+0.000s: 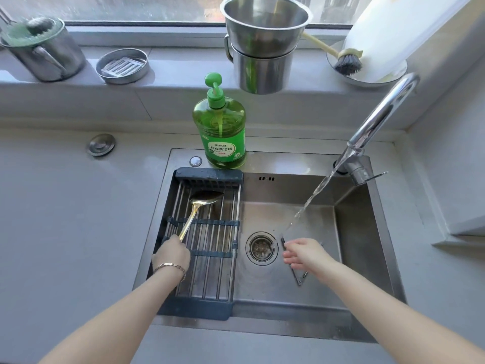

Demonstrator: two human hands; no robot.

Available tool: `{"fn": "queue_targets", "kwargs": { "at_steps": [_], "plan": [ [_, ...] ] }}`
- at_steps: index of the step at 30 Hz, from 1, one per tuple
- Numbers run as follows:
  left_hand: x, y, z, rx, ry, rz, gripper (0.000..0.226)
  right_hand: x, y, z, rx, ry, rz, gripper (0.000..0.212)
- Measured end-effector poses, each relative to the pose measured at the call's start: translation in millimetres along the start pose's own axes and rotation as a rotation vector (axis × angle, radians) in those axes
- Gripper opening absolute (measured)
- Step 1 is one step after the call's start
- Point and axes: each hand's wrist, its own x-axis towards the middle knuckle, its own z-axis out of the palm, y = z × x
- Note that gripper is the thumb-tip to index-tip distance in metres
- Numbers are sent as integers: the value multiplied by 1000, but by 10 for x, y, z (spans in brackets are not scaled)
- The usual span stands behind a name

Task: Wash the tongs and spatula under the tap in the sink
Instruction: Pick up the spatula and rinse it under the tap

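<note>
Matt brushed-steel sink (363,227) — glossy gold-toned spatula (193,213); tongs (298,282) seemingly metal.

window (131,7) behind grey sill (183,67) | grey countertop (65,206) | grey wall (451,114) right | daylight

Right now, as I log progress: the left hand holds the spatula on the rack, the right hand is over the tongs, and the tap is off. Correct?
No: the head view shows the tap running, its stream landing by the right hand and tongs. The rest holds.
</note>
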Motion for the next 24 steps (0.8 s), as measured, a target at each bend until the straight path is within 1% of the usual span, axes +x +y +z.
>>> {"fn": "queue_targets", "kwargs": {
  "at_steps": [2, 3, 5, 7, 8, 10, 11, 12, 13, 16, 17, 19, 21, 22, 24],
  "plan": [
    [-105, -49, -79, -28, 47, 80, 27, -33, 33, -26, -70, 39, -98, 23],
    [-163, -59, -126, -1, 68, 121, 31, -62, 49, -42, -134, 78, -178, 20],
    [-285, -40, -204, 77, 142, 247, 33, -166, 49, -77, -282, 195, -376, 19],
    [-402, 33, -241, 78, 203, 402, 30, -295, -8, -95, -379, 296, -617, 24],
    [-458, 93, -250, 57, 210, 462, 29, -343, -44, -91, -446, 297, -738, 29],
    [-561, 236, -261, 38, 205, 538, 29, -415, -121, -47, -675, 188, -916, 45],
    [-607, 315, -266, 41, 206, 571, 30, -397, -137, -26, -795, 120, -946, 54],
    [-652, 388, -274, 45, 221, 611, 30, -354, -151, -24, -879, 80, -934, 61],
    [-693, 454, -286, 49, 238, 645, 31, -296, -175, -43, -919, 78, -899, 63],
    [-776, 586, -308, 87, 222, 682, 37, -166, -257, -153, -813, 179, -734, 60],
    [-790, 617, -319, 103, 208, 680, 38, -166, -252, -160, -807, 193, -715, 61],
    [-800, 637, -335, 124, 189, 668, 39, -196, -178, -137, -900, 157, -761, 69],
    [-799, 614, -323, 113, 177, 666, 39, -247, -110, -133, -965, 95, -850, 83],
    [-803, 594, -314, 100, 183, 672, 39, -233, -107, -175, -947, 86, -848, 80],
    [-805, 577, -291, 64, 207, 696, 38, -182, -133, -287, -855, 125, -752, 64]
  ]
}}
